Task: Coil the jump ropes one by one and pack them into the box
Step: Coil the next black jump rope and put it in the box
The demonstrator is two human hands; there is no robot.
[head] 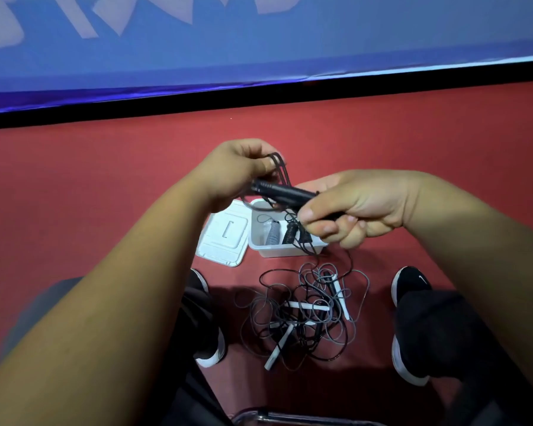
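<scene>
Right hand point(360, 207) clenches black rope handles point(286, 193), long axis pointing toward left hand point(237, 167), which pinches cord loops point(279, 167); box point(285, 250) beneath, between hands.

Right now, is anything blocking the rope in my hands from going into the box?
Nothing visible does. The lid lies off beside the box, which sits open under the black rope; the coiled ropes already inside fill only part.

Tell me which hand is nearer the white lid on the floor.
Left. The left hand hangs above the far edge of the lid; the right hand is off to its right, over the box.
</scene>
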